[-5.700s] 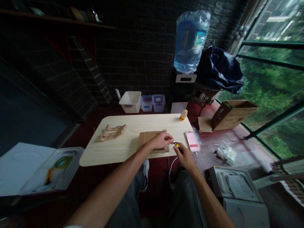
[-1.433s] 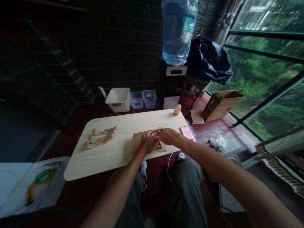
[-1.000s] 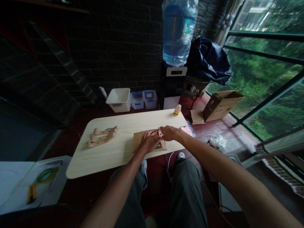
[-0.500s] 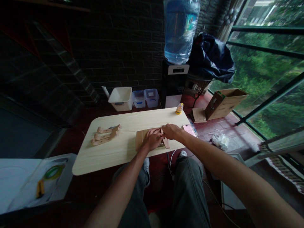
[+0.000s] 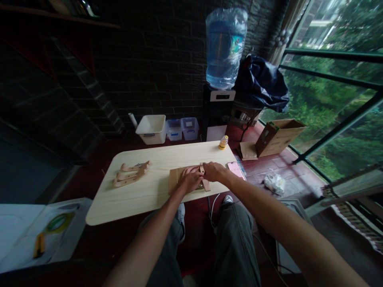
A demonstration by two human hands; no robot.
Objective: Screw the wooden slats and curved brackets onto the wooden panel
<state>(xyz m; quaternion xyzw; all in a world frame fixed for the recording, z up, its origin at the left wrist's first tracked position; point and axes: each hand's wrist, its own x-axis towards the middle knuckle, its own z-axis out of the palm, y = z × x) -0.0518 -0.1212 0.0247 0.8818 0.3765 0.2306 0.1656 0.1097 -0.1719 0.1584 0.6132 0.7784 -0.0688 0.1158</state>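
A light wooden table (image 5: pixel 155 199) stands before me. Near its front edge lies a flat brown cardboard piece (image 5: pixel 173 180), partly under my left hand (image 5: pixel 190 179). That hand rests over the cardboard, its fingers close together at a small wooden part (image 5: pixel 206 185). My right hand (image 5: pixel 213 171) is closed on the upper end of this wooden part, beside the left fingertips. The fingers overlap there, so the exact grip of the left hand is hidden. Several curved wooden pieces (image 5: pixel 131 174) lie together at the table's left.
A small yellow-based bottle (image 5: pixel 223 142) stands at the back right of the table, and a pink-screened phone (image 5: pixel 235 170) lies at the right edge. Behind are a white bin (image 5: pixel 151 131), clear boxes (image 5: pixel 189 129) and a water dispenser (image 5: pixel 220 115). An open carton (image 5: pixel 277 137) stands right.
The whole view has shifted, so the table sits slightly lower and further left. The wooden part's upper end shows more between my hands, which stay together over the cardboard.
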